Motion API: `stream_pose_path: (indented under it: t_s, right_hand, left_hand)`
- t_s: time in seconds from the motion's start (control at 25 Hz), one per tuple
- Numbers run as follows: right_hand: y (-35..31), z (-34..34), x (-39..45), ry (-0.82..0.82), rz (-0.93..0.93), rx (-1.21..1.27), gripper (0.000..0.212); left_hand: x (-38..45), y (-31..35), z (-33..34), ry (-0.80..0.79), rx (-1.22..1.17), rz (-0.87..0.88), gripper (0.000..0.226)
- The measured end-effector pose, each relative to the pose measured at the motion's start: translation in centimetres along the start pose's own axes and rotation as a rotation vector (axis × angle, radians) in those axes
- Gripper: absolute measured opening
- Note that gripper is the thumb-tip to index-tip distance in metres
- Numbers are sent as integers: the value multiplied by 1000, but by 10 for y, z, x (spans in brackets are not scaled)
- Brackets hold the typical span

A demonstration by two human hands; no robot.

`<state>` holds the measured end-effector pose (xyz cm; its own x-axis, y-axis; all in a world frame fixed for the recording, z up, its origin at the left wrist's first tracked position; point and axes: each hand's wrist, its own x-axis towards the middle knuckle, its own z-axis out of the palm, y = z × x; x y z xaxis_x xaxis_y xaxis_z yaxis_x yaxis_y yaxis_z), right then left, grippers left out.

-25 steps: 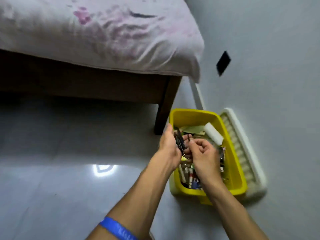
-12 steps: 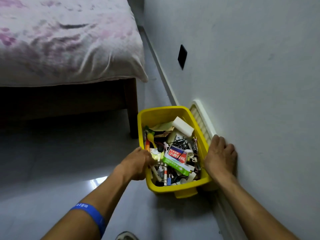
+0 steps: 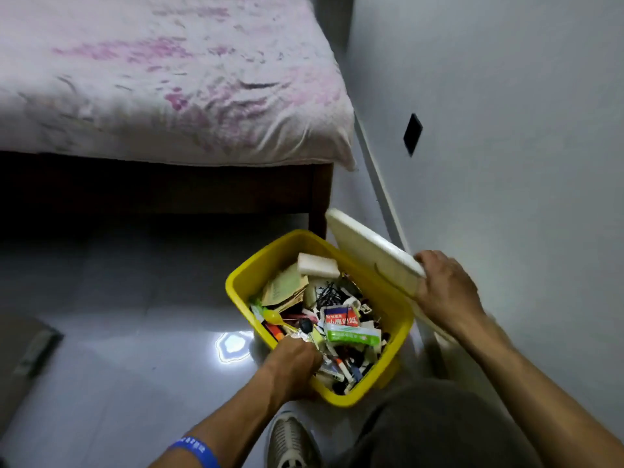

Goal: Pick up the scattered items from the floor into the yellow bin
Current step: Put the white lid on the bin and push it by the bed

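Your left hand sits at the near-left rim of the yellow bin, fingers curled over the edge & gripping it. Keep that hold firm so the bin, on the floor by the bed leg, won't slide or tip. The bin is already heaped w/ small items, so press anything proud down before covering. Your right hand grips the near end of the white lid, fingers wrapped round its edge; lid is tilted up between the bin & the wall. Prob next: swing it flat, line up corners, lower evenly. No loose items seen on the floor here.
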<state>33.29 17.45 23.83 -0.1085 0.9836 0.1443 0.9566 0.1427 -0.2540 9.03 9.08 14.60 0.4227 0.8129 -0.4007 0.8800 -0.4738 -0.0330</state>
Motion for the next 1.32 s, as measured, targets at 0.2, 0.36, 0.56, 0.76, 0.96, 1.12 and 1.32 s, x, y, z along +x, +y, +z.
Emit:
stream_pose_path:
  t_s: [0.2, 0.36, 0.56, 0.76, 0.96, 1.12, 1.32]
  right_hand:
    - [-76, -50, -8, -1, -435, -113, 32]
    - [-141, -94, 1, 105, -666, -142, 28]
    - [-215, -132, 47, 107, -723, -38, 32]
    - [-298, -95, 85, -528, -697, 351, 26]
    - [-355, 27, 88, -313, -572, 218, 31]
    - [-368, 141, 18, -375, -569, -86, 53]
    - [-346, 204, -14, -636, -457, -129, 67]
  left_hand:
    - [-59, -14, 32, 15, -124, -334, 29]
    - [-91, -50, 42, 80, -319, -559, 29]
    - [-144, -131, 3, 276, -579, -706, 27]
    - [-239, -234, 24, 769, -954, -1221, 34]
    - [-245, -253, 85, 729, -1191, -1308, 39]
    - [-240, -269, 128, 509, -897, -1460, 27]
    - [-234, -282, 160, 643, -1081, -1354, 10]
